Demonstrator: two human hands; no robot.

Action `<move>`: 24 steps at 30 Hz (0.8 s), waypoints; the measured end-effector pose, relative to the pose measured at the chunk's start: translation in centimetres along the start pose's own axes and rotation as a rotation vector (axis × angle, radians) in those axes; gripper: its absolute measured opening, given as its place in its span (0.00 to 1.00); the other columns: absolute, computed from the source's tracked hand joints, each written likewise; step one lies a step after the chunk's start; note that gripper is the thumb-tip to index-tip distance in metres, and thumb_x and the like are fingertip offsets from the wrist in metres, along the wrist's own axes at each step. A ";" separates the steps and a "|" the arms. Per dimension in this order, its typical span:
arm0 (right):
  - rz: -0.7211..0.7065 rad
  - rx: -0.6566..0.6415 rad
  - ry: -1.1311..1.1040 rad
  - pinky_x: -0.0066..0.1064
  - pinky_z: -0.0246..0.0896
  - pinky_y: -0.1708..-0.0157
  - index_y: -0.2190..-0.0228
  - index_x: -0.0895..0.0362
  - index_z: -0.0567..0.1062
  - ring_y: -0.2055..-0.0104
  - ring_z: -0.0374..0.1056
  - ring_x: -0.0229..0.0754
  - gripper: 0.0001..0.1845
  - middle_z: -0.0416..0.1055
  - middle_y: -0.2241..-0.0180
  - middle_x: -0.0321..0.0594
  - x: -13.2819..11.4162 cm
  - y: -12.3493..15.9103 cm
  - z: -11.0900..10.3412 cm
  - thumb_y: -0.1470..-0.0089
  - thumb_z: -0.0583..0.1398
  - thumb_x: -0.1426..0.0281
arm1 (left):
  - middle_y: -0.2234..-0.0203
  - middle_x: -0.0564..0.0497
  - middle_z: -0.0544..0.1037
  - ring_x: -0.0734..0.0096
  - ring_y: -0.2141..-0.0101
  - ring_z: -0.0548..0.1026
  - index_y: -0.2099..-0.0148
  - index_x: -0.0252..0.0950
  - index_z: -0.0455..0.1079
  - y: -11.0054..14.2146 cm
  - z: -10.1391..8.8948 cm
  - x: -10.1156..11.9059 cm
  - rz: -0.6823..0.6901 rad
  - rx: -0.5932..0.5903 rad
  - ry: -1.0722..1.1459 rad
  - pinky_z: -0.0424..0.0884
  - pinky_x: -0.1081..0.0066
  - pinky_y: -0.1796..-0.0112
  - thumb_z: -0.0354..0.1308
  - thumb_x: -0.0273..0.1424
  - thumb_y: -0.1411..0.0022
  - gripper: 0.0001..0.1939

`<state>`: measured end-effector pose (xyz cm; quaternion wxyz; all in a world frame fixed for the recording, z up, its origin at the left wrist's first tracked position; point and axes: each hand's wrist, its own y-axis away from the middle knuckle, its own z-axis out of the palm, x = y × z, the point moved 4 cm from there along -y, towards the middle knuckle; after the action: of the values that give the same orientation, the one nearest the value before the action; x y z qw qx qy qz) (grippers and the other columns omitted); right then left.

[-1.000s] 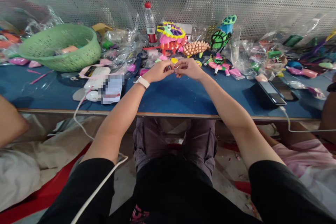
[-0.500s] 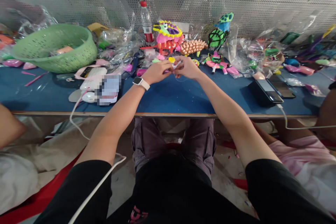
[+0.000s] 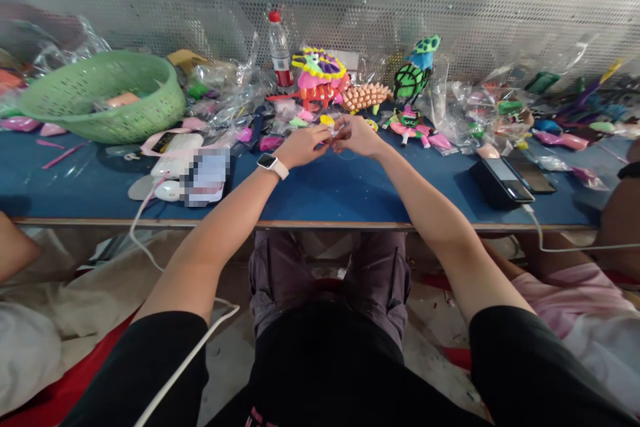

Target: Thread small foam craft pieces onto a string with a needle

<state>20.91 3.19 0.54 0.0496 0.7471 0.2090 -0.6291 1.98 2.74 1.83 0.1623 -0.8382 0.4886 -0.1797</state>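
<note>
My left hand (image 3: 304, 145), with a watch (image 3: 270, 161) on its wrist, meets my right hand (image 3: 357, 135) over the blue table. The fingertips of both are pinched together on something small that they mostly hide. A faint, clear curved edge shows just under the right fingers; I cannot make out what it belongs to. Right behind the hands lies a yellow clay piece (image 3: 327, 120). Beyond stand a red clay dinosaur (image 3: 320, 92) with a yellow-edged frill, a tan spiky clay figure (image 3: 365, 97) and a green and blue clay figure (image 3: 413, 77). A small pink-and-green figure (image 3: 410, 125) lies to the right.
A green basket (image 3: 150, 110) stands at the left. Near it are a phone (image 3: 207, 175) and a white cable (image 3: 140, 240). A bottle (image 3: 279, 53) stands at the back. Clear wrappers (image 3: 225, 103) lie around. A black device (image 3: 500, 181) sits at right. People sit on both sides.
The view has tilted slightly, so the table sits a little lower. Both hands remain together; the shiny clear bit between the fingers is now less visible.
</note>
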 end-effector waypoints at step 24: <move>0.052 -0.055 -0.281 0.26 0.80 0.68 0.60 0.52 0.72 0.70 0.81 0.37 0.33 0.84 0.70 0.31 -0.3 0.2 -0.4 0.57 0.86 0.63 | 0.61 0.47 0.83 0.66 0.66 0.79 0.57 0.40 0.75 -0.1 -0.8 0.0 -0.108 0.245 0.354 0.77 0.65 0.59 0.62 0.46 0.21 0.16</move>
<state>21.30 3.01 0.86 0.1149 0.6552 0.1976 -0.7200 1.69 2.75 2.57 0.1646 -0.7926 0.4383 -0.3906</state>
